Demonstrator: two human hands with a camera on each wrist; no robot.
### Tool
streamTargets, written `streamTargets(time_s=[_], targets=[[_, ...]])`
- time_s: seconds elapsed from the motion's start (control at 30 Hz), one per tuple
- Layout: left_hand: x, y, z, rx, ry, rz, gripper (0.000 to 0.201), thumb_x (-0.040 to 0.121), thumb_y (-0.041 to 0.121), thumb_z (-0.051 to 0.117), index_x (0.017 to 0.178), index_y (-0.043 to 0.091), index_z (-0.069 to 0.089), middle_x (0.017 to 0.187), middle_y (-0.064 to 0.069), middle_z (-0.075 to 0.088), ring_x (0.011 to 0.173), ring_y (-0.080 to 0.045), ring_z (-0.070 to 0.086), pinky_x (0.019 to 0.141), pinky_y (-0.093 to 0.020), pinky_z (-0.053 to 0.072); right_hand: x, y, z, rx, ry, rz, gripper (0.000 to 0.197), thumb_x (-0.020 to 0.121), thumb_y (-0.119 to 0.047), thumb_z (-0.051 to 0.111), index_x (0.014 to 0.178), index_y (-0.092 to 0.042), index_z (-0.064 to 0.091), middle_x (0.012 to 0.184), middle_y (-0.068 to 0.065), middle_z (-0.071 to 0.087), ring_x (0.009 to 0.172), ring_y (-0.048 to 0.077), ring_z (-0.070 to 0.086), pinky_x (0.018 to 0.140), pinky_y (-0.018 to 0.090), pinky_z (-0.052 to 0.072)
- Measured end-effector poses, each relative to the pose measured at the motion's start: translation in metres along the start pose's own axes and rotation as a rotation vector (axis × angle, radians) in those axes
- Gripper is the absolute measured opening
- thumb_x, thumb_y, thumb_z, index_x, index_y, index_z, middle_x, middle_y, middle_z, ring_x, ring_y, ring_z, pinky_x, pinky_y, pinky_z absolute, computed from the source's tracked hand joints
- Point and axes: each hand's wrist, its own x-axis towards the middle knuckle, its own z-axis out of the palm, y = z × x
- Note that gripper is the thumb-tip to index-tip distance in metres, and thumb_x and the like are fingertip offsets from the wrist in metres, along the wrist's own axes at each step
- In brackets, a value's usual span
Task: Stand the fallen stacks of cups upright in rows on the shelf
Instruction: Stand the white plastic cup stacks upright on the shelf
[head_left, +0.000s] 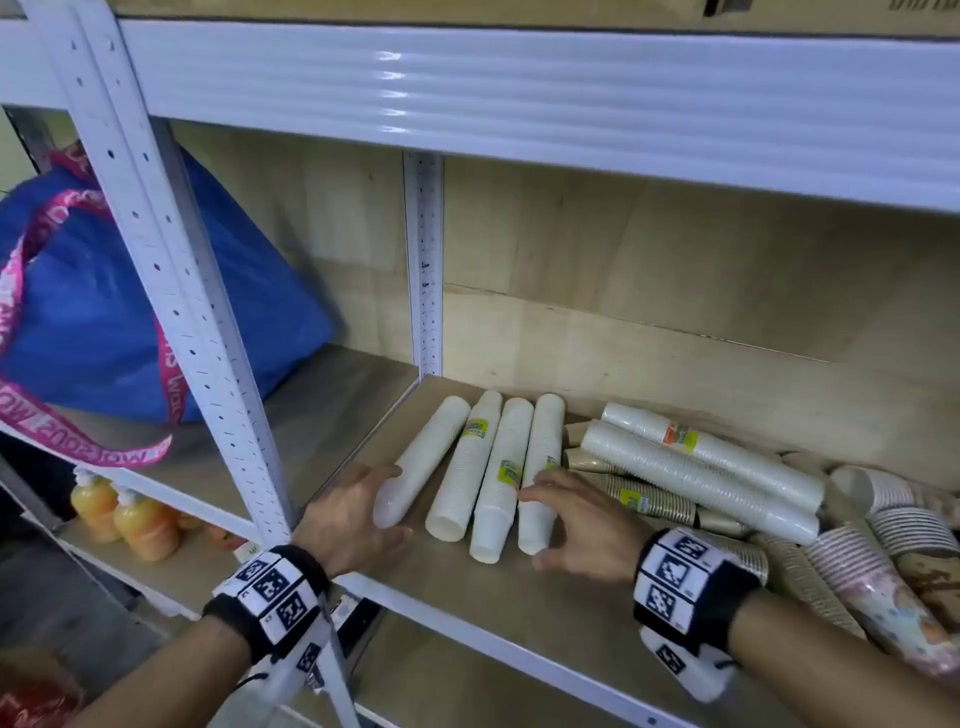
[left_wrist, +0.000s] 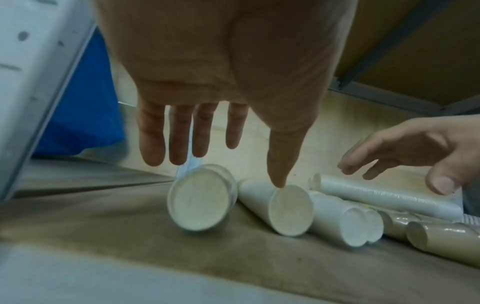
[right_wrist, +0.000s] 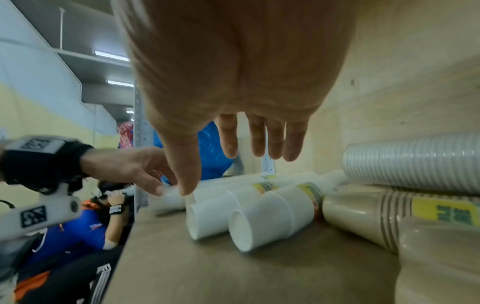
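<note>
Several white cup stacks lie on their sides next to each other on the wooden shelf (head_left: 467, 603). My left hand (head_left: 402, 502) reaches over the near end of the leftmost stack (head_left: 423, 460), fingers straight and spread. In the left wrist view the left hand (left_wrist: 218, 170) hovers just above that stack's round end (left_wrist: 201, 197). My right hand (head_left: 530, 527) is spread over the near end of the fourth stack (head_left: 543, 447), holding nothing; the right wrist view shows its fingers (right_wrist: 259, 144) straight above the stacks (right_wrist: 262, 216).
Longer white stacks (head_left: 696, 478) lie crosswise over brown stacks (head_left: 649, 501) to the right, with patterned cups (head_left: 883, 587) beyond. A white upright post (head_left: 171, 291) stands left of my left arm. A blue bag (head_left: 93, 312) fills the neighbouring bay. The upper shelf beam (head_left: 519, 88) hangs overhead.
</note>
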Motion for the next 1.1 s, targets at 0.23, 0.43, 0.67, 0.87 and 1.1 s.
streamTargets(time_s=[0.23, 0.43, 0.67, 0.87, 1.1], targets=[[0.006, -0.009, 0.017, -0.032, -0.054, -0.065, 0.084, 0.071, 0.048, 0.076, 0.142, 0.033, 0.035, 0.137, 0.000, 0.043, 0.115, -0.022, 0.055, 0.094, -0.036, 0.049, 0.018, 0.004, 0.023, -0.195, -0.091, 0.032, 0.068, 0.079, -0.028, 0.069, 0.140, -0.032, 0.039, 0.147, -0.003, 0.026, 0.135, 0.021, 0.034, 0.107, 0.037, 0.037], [0.007, -0.008, 0.023, -0.059, -0.043, -0.056, 0.079, 0.075, 0.030, 0.075, 0.143, 0.028, 0.037, 0.132, -0.008, 0.045, 0.109, -0.029, 0.058, 0.094, -0.040, 0.050, 0.016, 0.000, 0.033, -0.292, -0.039, -0.024, 0.069, 0.079, -0.012, 0.065, 0.142, -0.021, 0.038, 0.148, 0.005, 0.026, 0.141, 0.023, 0.022, 0.107, 0.036, 0.035], [0.004, -0.006, 0.023, -0.082, -0.033, -0.051, 0.075, 0.076, 0.022, 0.073, 0.142, 0.027, 0.038, 0.129, -0.009, 0.046, 0.106, -0.030, 0.059, 0.092, -0.039, 0.050, 0.015, -0.003, 0.043, -0.452, 0.042, -0.081, 0.054, 0.081, -0.011, 0.060, 0.133, -0.018, 0.045, 0.141, 0.006, 0.037, 0.133, 0.025, 0.032, 0.096, 0.037, 0.040], [-0.001, 0.000, 0.010, -0.092, -0.015, -0.041, 0.071, 0.078, 0.019, 0.070, 0.142, 0.025, 0.041, 0.131, -0.010, 0.050, 0.110, -0.029, 0.059, 0.093, -0.035, 0.049, 0.015, -0.006, 0.038, -0.478, 0.077, -0.130, 0.045, 0.084, -0.010, 0.053, 0.129, -0.014, 0.049, 0.137, 0.004, 0.044, 0.130, 0.026, 0.037, 0.097, 0.038, 0.042], [0.002, 0.019, -0.026, -0.070, 0.073, -0.024, 0.059, 0.083, 0.022, 0.068, 0.139, 0.023, 0.049, 0.126, -0.012, 0.062, 0.107, -0.028, 0.063, 0.090, -0.034, 0.053, 0.019, -0.013, 0.003, -0.323, 0.308, -0.150, 0.043, 0.079, -0.005, 0.056, 0.121, -0.003, 0.058, 0.126, 0.012, 0.058, 0.121, 0.032, 0.052, 0.089, 0.044, 0.051]])
